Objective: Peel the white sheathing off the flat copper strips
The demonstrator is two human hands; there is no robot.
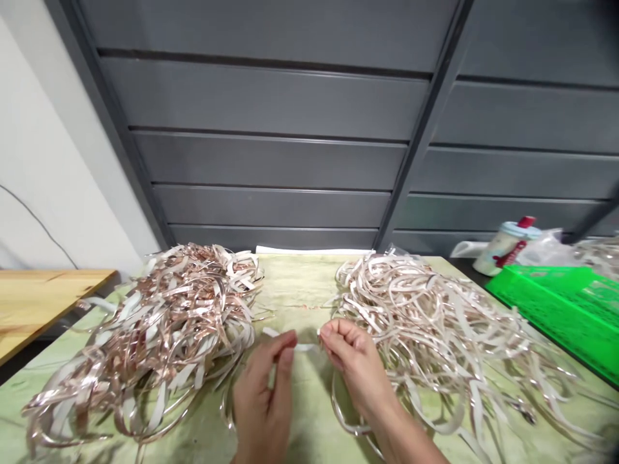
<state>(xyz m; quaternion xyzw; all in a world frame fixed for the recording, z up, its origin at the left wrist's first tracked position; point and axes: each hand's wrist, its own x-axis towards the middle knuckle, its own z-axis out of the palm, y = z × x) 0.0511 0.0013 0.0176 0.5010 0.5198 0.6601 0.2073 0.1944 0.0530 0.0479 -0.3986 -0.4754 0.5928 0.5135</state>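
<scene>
We've got both hands over the middle of the desk (pixel 290 279), with a thin pale strip (pixel 306 347) running between them, just in front of us. Our left hand (pixel 265 380) has thumb and forefinger pinched together on it, and our right hand (pixel 355 361) is pinching too, fingertips on a small pale end. We can't really tell if the loop under our right wrist belongs to the same piece.

Just past our left hand there's a big messy heap of strips (pixel 188 322), shiny rose-gold and white. Near our right there's a second, paler tangle (pixel 416 309) that sprawls toward the desk's edge.

Further right we've got a bright green basket (pixel 556 316), and behind it a cup (pixel 505 248) with a light blue lid, next to some clear plastic (pixel 546 248). A wooden board (pixel 53 296) sits off left, and grey panels (pixel 271 96) fill the back.
</scene>
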